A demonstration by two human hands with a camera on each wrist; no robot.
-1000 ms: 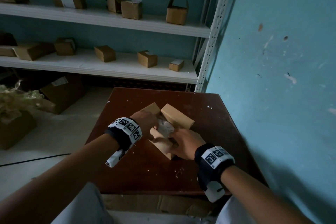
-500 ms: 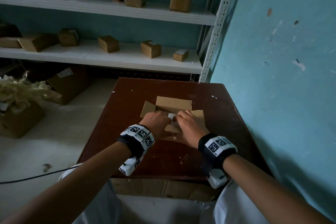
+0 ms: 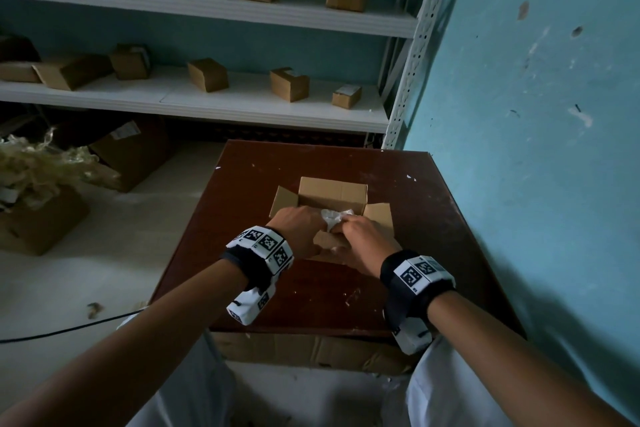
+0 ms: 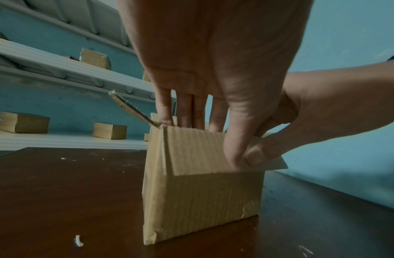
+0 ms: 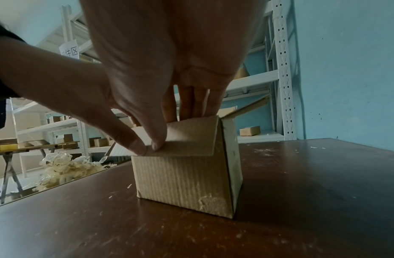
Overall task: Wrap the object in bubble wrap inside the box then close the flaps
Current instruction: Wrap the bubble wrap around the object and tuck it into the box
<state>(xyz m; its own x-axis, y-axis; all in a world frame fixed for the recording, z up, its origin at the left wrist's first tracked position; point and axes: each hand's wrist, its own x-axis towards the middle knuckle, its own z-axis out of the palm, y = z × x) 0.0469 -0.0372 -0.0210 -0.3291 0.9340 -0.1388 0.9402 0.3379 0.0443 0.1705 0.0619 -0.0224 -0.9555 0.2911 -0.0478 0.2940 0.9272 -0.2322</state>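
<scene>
A small cardboard box (image 3: 332, 191) stands with its flaps open on the dark red-brown table (image 3: 311, 295). Crumpled bubble wrap (image 3: 335, 217) shows inside it; the object itself is hidden. My left hand (image 3: 301, 229) and right hand (image 3: 360, 239) meet at the box's near side. In the left wrist view the left hand (image 4: 191, 108) has straight fingers reaching down inside the box (image 4: 202, 200), its thumb pressing the near flap (image 4: 196, 151) from outside. The right hand (image 5: 191, 104) does the same at the box (image 5: 182, 178), thumb on the flap (image 5: 191, 137). The two thumbs touch.
A blue wall (image 3: 536, 149) runs close along the table's right side. White shelves behind hold several small boxes (image 3: 207, 74). On the floor to the left are cartons (image 3: 131, 152), a pile of packing filler (image 3: 38, 163) and a black cable (image 3: 52, 333).
The box was turned from diagonal to square-on. Both hands shifted to its near side, and their fingers now reach inside over the wrap.
</scene>
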